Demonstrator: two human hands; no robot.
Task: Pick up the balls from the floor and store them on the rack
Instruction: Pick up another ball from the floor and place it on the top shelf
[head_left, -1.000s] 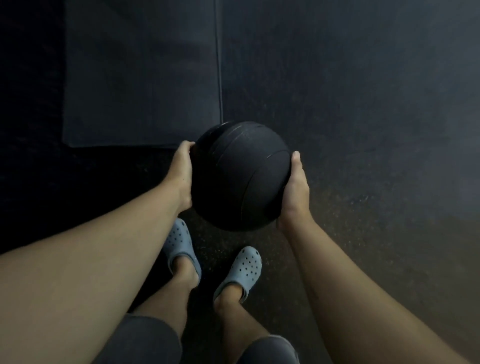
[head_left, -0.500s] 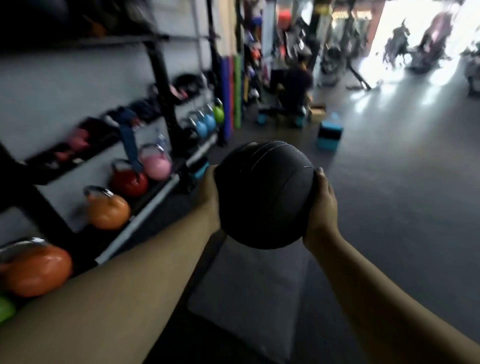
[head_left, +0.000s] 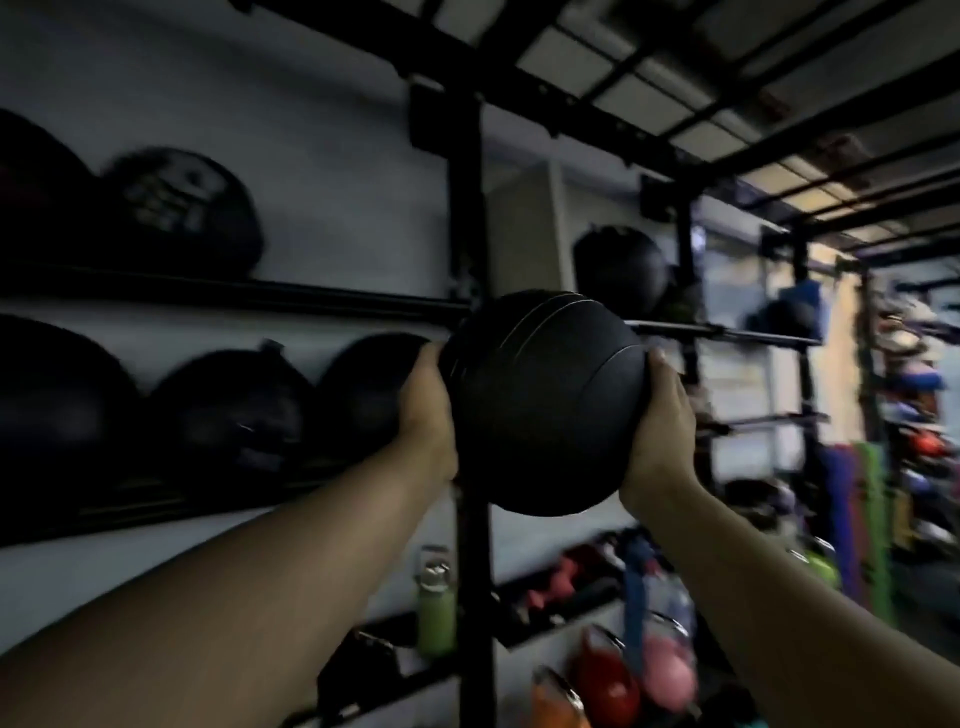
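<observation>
I hold a black ball (head_left: 540, 405) with thin ridged lines at chest height, straight in front of a black upright post of the wall rack (head_left: 470, 218). My left hand (head_left: 428, 415) presses its left side and my right hand (head_left: 660, 426) cups its right side. To the left, the rack's shelves carry several black balls: one on the upper shelf (head_left: 182, 213) and three on the middle shelf, the nearest (head_left: 363, 395) just beside my left hand. Another black ball (head_left: 621, 270) sits on the rail right of the post.
Lower shelves hold a green bottle (head_left: 435, 608), small dumbbells (head_left: 566, 582) and coloured kettlebells (head_left: 608, 680). A blue strap (head_left: 636, 587) hangs by them. Black overhead beams (head_left: 649, 67) run across the ceiling. More racks and coloured gear stand far right.
The ball has come up from near the floor to shelf height, held in both hands throughout. My view swung from the floor to the rack wall.
</observation>
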